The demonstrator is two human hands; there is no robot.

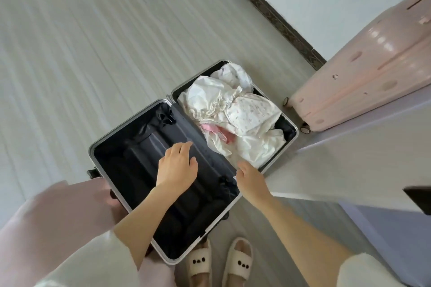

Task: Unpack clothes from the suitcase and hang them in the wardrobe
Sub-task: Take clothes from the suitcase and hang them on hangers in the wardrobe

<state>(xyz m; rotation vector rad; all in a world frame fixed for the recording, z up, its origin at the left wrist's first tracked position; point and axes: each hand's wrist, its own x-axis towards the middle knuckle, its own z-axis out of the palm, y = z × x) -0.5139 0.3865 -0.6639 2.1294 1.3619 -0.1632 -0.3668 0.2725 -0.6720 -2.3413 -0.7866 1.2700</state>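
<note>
Head view shows your suitcase lying open on the floor, long axis running from near-left to far-right. Your left hand hovers with relaxed, spread fingers over the dark bare half; the clothes fill the half beyond your right hand, whose loosely extended fingers hold nothing. You'll find no legible writing.

left hand: reaching forward, fingers relaxed, spread | right hand: reaching forward, fingers loose
</note>
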